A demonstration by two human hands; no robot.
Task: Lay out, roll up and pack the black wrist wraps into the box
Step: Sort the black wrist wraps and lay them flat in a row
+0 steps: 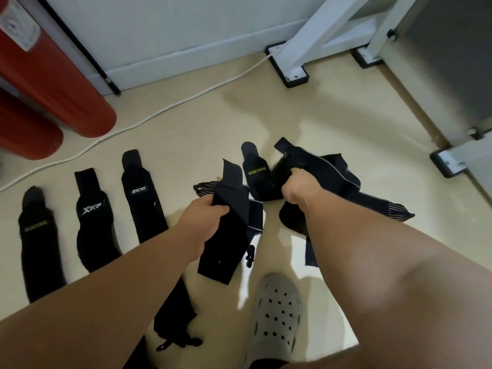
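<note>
Three laid-out pieces sit side by side on the beige floor [346, 115] at left, flat and just apart, narrow ends pointing away from the person: the XUEYING wrap [40, 241] w/ a dim yellow logo farthest left, the XTEP wrap [93, 217] in the middle, then the third wrap [141, 195] w/ a small white logo. All are black.

The left hand [202, 219] is clamped on a fourth wrap [226, 235], fingers curled round its middle and thumb on top; both ends hang free. The right hand [300, 187] is closed on black fabric in the tangled heap [335, 171] of wraps at right; can't tell which strap it holds. The hands are apart.

Btwn them lies the labelled wrap [257, 174] w/ bright yellow-green XUEYING lettering, touching the heap. One more, the last wrap [173, 315], runs under the left forearm near the bottom edge.

A grey clog [277, 315] w/ holes sits at bottom centre. Two red cylinders [53, 89] stand top left. A white cable [159, 113] trails across the floor to the black foot of a white frame [306, 30], top right.
</note>
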